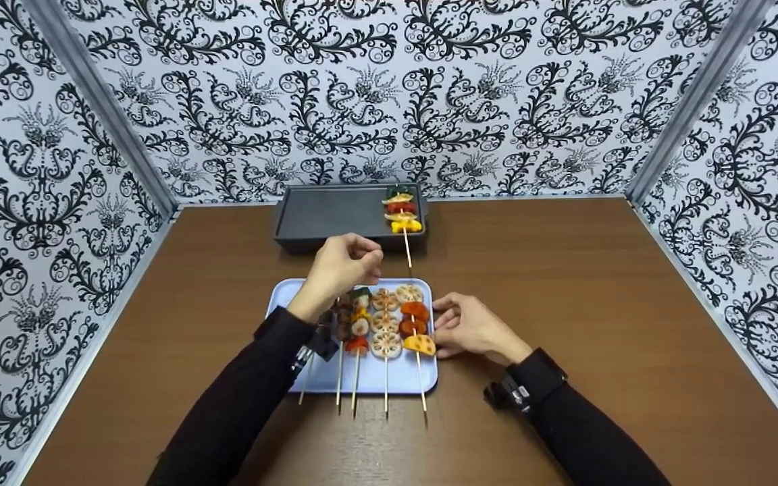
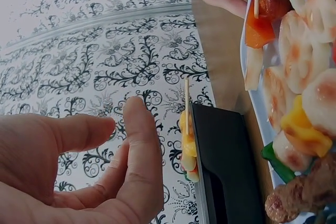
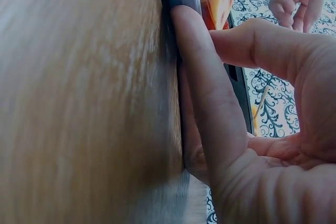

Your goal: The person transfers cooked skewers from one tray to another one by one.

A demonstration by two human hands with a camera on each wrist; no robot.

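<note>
My left hand (image 1: 348, 262) hovers above the back of the pale blue tray (image 1: 369, 383), its fingers loosely bent. The left wrist view shows the thumb and index fingertips apart, nothing between them. At the tray's right edge, my right hand (image 1: 473, 327) grips the rim, its fingertips (image 3: 191, 22) against the side wall. Several skewers lie on the tray: a lotus root skewer (image 1: 385, 344), one with a yellow slice (image 1: 419, 345) and red-orange pieces, a mixed vegetable skewer (image 1: 360, 327) and a meat skewer (image 1: 344, 322). My left wrist partly hides the leftmost skewer.
A dark grey rectangular grill pan (image 1: 335, 212) stands behind the tray, near the patterned back wall (image 1: 389, 121). On its right side lies a vegetable skewer (image 1: 402, 210), its stick pointing toward the tray. The brown wooden table (image 1: 564, 283) extends to both sides.
</note>
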